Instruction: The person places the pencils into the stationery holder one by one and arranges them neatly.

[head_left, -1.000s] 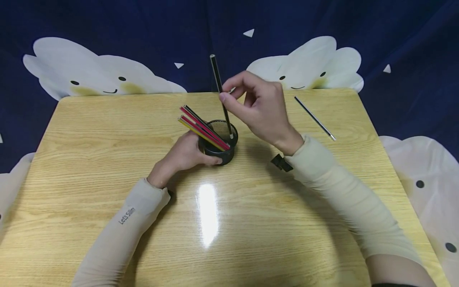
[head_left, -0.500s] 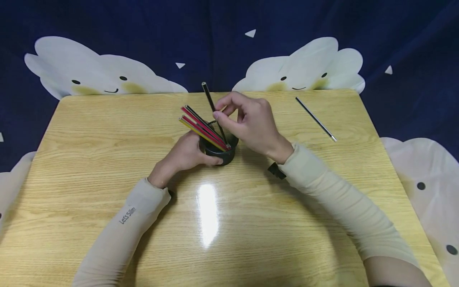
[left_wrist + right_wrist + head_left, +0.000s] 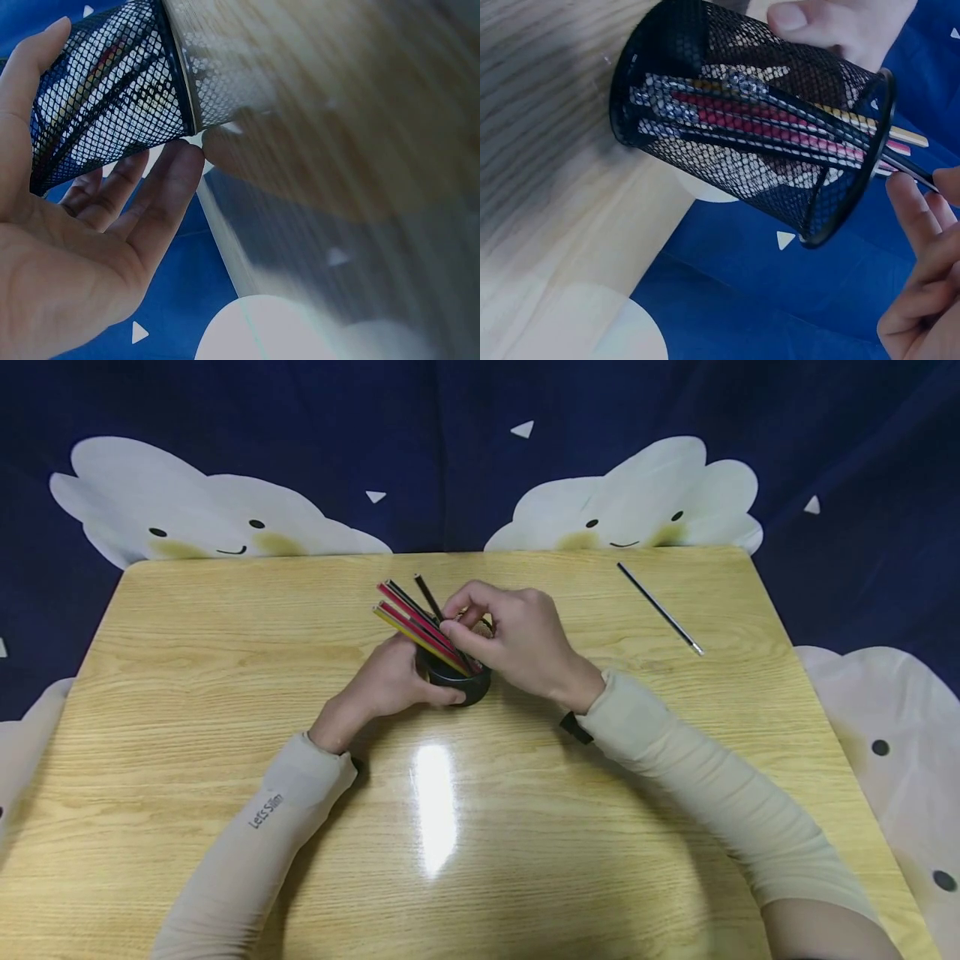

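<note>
A black wire-mesh pencil cup [image 3: 472, 688] stands on the table, its round base down on the wood. My left hand [image 3: 384, 681] holds it from the left, thumb at the front; in the left wrist view the fingers [image 3: 169, 180] curl under the mesh wall [image 3: 142, 112]. Several red, black and yellow pencils [image 3: 408, 625] lean left inside the cup. Between thumb and forefinger, my right hand [image 3: 525, 635] pinches a black pencil [image 3: 426, 593] whose lower end is down in the cup. Through the mesh in the right wrist view, pencil ends [image 3: 667, 105] show near the base.
A dark pencil with a white end [image 3: 660, 608] lies on the wooden table [image 3: 225, 635] to the right. Behind the table's far edge hangs a dark blue curtain [image 3: 450, 443] with printed white clouds. A bright reflection glares off the wood in front of the cup.
My right hand has moved down and slightly left, bringing the black pencil deeper into the cup and tilting it toward the others. The left hand and cup have stayed put.
</note>
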A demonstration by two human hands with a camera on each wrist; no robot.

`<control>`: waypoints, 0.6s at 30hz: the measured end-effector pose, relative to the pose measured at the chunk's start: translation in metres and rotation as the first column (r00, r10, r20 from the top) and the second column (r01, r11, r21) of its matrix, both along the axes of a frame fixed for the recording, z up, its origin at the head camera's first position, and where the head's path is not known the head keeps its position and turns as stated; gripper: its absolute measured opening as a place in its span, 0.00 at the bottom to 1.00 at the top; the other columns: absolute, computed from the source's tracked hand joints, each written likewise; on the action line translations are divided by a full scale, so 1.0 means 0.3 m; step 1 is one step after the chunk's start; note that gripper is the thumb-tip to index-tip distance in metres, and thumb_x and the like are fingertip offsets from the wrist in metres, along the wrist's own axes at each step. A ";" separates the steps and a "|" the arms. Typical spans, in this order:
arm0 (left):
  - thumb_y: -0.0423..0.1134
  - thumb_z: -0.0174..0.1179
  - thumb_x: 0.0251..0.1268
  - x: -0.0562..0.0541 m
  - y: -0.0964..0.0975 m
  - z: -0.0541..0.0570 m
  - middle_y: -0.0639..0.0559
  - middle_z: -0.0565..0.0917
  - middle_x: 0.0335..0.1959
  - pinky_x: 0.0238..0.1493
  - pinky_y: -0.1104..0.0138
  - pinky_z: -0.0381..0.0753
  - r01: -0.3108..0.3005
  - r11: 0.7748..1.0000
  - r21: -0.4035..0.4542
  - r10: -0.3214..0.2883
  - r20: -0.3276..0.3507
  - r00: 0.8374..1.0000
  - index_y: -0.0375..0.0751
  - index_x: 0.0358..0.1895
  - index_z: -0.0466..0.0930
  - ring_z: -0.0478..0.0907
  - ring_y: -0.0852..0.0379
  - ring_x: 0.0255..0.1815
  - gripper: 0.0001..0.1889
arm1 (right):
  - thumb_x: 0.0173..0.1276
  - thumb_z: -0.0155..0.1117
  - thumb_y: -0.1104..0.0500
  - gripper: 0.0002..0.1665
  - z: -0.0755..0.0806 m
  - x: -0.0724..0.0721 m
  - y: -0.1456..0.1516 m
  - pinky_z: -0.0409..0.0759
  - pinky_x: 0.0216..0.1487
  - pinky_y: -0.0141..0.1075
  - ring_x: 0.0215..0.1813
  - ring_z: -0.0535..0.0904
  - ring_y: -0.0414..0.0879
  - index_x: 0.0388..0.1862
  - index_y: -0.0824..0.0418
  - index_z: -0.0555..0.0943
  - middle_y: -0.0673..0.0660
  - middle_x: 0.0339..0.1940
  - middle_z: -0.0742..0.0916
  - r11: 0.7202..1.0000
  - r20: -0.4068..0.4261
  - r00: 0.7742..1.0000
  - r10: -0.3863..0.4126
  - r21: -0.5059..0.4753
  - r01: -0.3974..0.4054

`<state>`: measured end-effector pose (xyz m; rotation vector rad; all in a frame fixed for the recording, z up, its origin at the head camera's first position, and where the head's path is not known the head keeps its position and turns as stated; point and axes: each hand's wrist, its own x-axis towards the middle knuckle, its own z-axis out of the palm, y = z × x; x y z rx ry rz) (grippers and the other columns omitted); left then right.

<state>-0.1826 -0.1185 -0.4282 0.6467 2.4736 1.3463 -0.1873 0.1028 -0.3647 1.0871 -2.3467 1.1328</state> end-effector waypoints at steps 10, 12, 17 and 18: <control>0.41 0.87 0.53 0.006 0.003 0.007 0.50 0.87 0.54 0.64 0.54 0.74 -0.007 1.000 -0.015 0.008 0.004 1.000 0.42 0.63 0.83 0.82 0.51 0.56 0.34 | 0.74 0.75 0.61 0.04 -0.020 0.009 -0.023 0.80 0.31 0.39 0.30 0.88 0.40 0.42 0.61 0.88 0.50 0.31 0.93 0.993 0.036 0.999 0.015 0.113 -0.019; 0.41 0.87 0.53 0.005 0.002 0.007 0.50 0.86 0.55 0.65 0.54 0.75 -0.003 1.000 -0.010 0.003 -0.001 1.000 0.42 0.63 0.82 0.82 0.51 0.56 0.34 | 0.74 0.75 0.60 0.04 -0.021 0.009 -0.029 0.80 0.32 0.41 0.32 0.88 0.40 0.42 0.60 0.88 0.50 0.32 0.93 0.991 0.042 0.999 0.004 0.137 -0.010; 0.40 0.86 0.55 0.002 0.001 0.007 0.51 0.86 0.56 0.65 0.55 0.75 0.015 1.000 0.013 -0.015 -0.008 1.000 0.43 0.63 0.82 0.82 0.52 0.56 0.32 | 0.76 0.74 0.58 0.05 -0.023 0.009 -0.049 0.78 0.30 0.42 0.32 0.87 0.40 0.42 0.59 0.88 0.50 0.32 0.93 0.981 0.045 0.999 -0.016 0.196 0.007; 0.40 0.86 0.55 0.002 0.002 0.007 0.51 0.87 0.55 0.64 0.55 0.75 0.017 1.000 0.017 -0.017 -0.007 1.000 0.43 0.62 0.83 0.82 0.52 0.55 0.31 | 0.76 0.74 0.58 0.05 -0.024 0.008 -0.053 0.78 0.30 0.42 0.31 0.87 0.40 0.42 0.59 0.88 0.50 0.32 0.93 0.979 0.040 0.999 -0.018 0.206 0.010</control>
